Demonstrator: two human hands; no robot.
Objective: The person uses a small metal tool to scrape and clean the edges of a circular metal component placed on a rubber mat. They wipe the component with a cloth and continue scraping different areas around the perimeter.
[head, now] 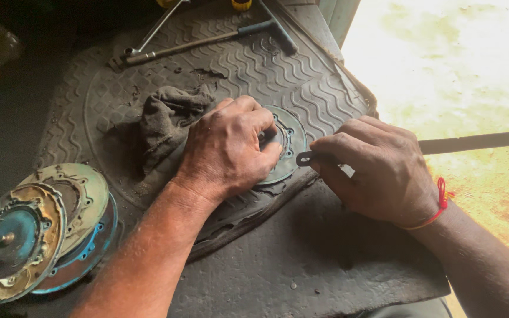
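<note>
Seen from above, over a dark, grimy rubber mat (301, 76) with a wavy tread. Left hand (228, 150) curled down over a round metal disc (290, 138), fingers clamped on its middle and pinning it flat near the mat's centre. Right hand (378, 171) closed around a flat metal strip (478, 141), one rounded end reaching the disc's right rim, the other end jutting out to the right; a red thread (441, 200) tied at that wrist. Hands just beside each other, not touching. Disc judged stiff, fairly heavy and greasy, so likely slippery; best gripped at the rim or pressed flat from above. Strip judged thin, rigid, with hard edges. Crumpled grey rag (166, 121) touching the left hand's far side, crowding the disc there. At the lower left, well apart, a stack of similar discs (36, 229), blue-green with yellowed crust. At the top edge, a long T-handled wrench (207, 40).
</note>
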